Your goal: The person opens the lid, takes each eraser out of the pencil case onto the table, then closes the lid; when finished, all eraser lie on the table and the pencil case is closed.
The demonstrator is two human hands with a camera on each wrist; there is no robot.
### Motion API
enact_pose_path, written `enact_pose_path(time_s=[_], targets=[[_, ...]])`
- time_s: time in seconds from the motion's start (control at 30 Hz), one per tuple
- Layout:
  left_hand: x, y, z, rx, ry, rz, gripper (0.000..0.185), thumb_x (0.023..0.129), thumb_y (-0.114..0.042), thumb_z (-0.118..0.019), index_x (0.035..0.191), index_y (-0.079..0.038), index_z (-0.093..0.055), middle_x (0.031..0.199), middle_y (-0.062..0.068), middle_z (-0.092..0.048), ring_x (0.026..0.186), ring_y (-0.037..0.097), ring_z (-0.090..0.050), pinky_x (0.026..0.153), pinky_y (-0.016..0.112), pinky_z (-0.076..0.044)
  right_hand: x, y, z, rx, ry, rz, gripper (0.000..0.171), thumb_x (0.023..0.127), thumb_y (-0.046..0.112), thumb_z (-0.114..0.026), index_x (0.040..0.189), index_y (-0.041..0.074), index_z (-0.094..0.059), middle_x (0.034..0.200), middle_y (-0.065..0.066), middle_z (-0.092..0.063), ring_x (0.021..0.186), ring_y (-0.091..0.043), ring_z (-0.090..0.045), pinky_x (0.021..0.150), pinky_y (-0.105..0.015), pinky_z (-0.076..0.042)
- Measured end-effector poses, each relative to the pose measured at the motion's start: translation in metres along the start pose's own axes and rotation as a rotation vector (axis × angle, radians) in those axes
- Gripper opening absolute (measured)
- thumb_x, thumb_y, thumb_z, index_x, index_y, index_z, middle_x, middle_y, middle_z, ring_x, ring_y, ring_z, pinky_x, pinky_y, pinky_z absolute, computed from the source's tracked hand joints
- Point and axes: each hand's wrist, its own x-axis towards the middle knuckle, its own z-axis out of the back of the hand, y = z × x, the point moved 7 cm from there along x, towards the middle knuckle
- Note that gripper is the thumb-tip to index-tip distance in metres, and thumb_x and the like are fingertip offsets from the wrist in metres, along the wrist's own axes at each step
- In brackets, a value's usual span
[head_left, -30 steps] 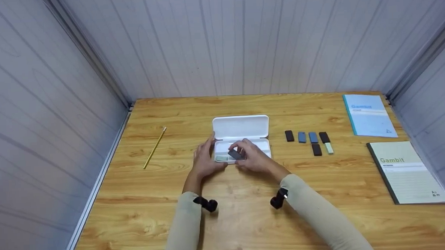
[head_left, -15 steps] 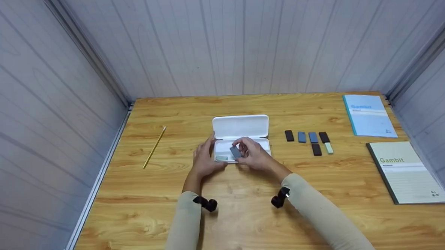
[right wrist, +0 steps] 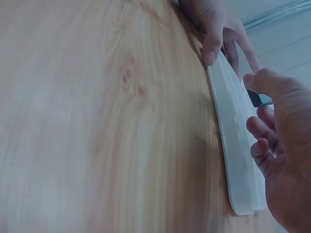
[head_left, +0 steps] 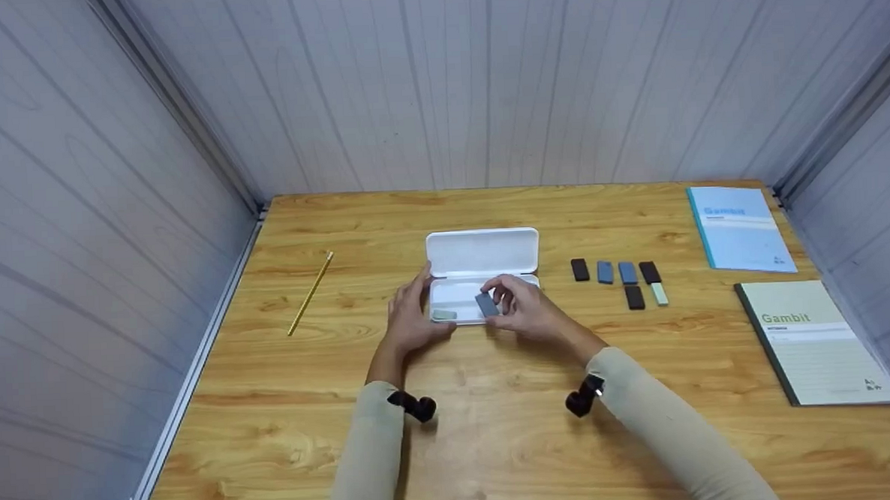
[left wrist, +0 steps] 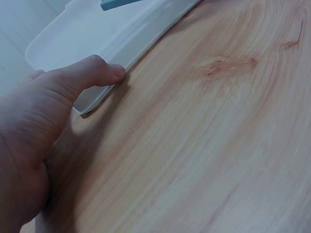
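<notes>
A white pencil case (head_left: 483,252) lies with its lid raised at the middle of the table. My left hand (head_left: 409,321) grips its left end, thumb (left wrist: 109,74) pressed on the front edge and the other fingers round the side. Between thumb and fingertips, my right hand (head_left: 532,310) pinches a grey-blue eraser (head_left: 486,304), held tilted over the right half of the case. In the right wrist view that eraser (right wrist: 255,98) is partly hidden behind the thumb. A pale green eraser (head_left: 444,315) lies inside the case at the front left, near my left thumb.
To the right lie several erasers: dark ones (head_left: 579,270), blue ones (head_left: 604,272) and a pale green one (head_left: 659,294). A yellow pencil (head_left: 310,293) lies at the left. A blue notebook (head_left: 744,229) and a cream notebook (head_left: 821,346) lie along the right edge.
My right hand has shifted right over the case with the grey-blue eraser, which has turned from lying flatter to showing its broad face. The left hand has stayed on the case.
</notes>
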Motion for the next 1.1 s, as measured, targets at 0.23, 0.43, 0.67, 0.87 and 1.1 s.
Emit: enact_pose_path(time_s=[0.23, 0.43, 0.67, 0.87, 1.1], targets=[[0.001, -0.001, 0.0, 0.0, 0.004, -0.01, 0.127, 0.079, -0.029, -0.099, 0.182, -0.023, -0.024, 0.172, 0.008, -0.058, 0.163, 0.039, -0.039, 0.138, 0.065, -0.016, -0.013, -0.005, 0.02, -0.017, -0.016, -0.025, 0.045, 0.097, 0.007, -0.086, 0.138, 0.004, -0.067, 0.114, -0.015, -0.068, 0.097, -0.018, -0.061, 0.082, -0.02, -0.049], [0.001, -0.002, 0.0, -0.006, -0.001, -0.012, 0.126, 0.079, -0.029, -0.099, 0.181, -0.023, -0.025, 0.173, 0.011, -0.057, 0.165, 0.042, -0.036, 0.136, 0.067, -0.017, -0.021, -0.011, 0.038, -0.018, -0.051, -0.038, 0.046, 0.096, 0.005, -0.087, 0.137, 0.002, -0.067, 0.112, -0.018, -0.069, 0.094, -0.019, -0.06, 0.079, -0.019, -0.047], [0.002, 0.001, -0.001, -0.006, 0.005, 0.001, 0.127, 0.08, -0.03, -0.101, 0.182, -0.025, -0.025, 0.173, 0.009, -0.057, 0.166, 0.04, -0.035, 0.138, 0.067, -0.015, -0.03, -0.018, 0.056, -0.044, -0.063, -0.055, 0.049, 0.096, 0.004, -0.086, 0.14, 0.0, -0.066, 0.112, -0.018, -0.068, 0.095, -0.022, -0.059, 0.08, -0.019, -0.047], [0.001, 0.001, 0.0, -0.008, 0.006, 0.012, 0.127, 0.08, -0.03, -0.1, 0.182, -0.025, -0.024, 0.173, 0.008, -0.058, 0.166, 0.039, -0.035, 0.138, 0.065, -0.015, -0.038, -0.026, 0.075, -0.071, -0.095, -0.048, 0.049, 0.095, 0.001, -0.087, 0.139, -0.002, -0.066, 0.111, -0.017, -0.066, 0.098, -0.02, -0.059, 0.083, -0.021, -0.048], [0.002, 0.003, -0.001, -0.004, 0.011, 0.019, 0.126, 0.081, -0.031, -0.1, 0.182, -0.027, -0.024, 0.173, 0.008, -0.057, 0.167, 0.038, -0.034, 0.139, 0.064, -0.015, -0.05, -0.036, 0.098, -0.118, -0.113, -0.042, 0.047, 0.097, 0.006, -0.087, 0.137, -0.004, -0.066, 0.111, -0.019, -0.069, 0.094, -0.017, -0.06, 0.081, -0.021, -0.049]])
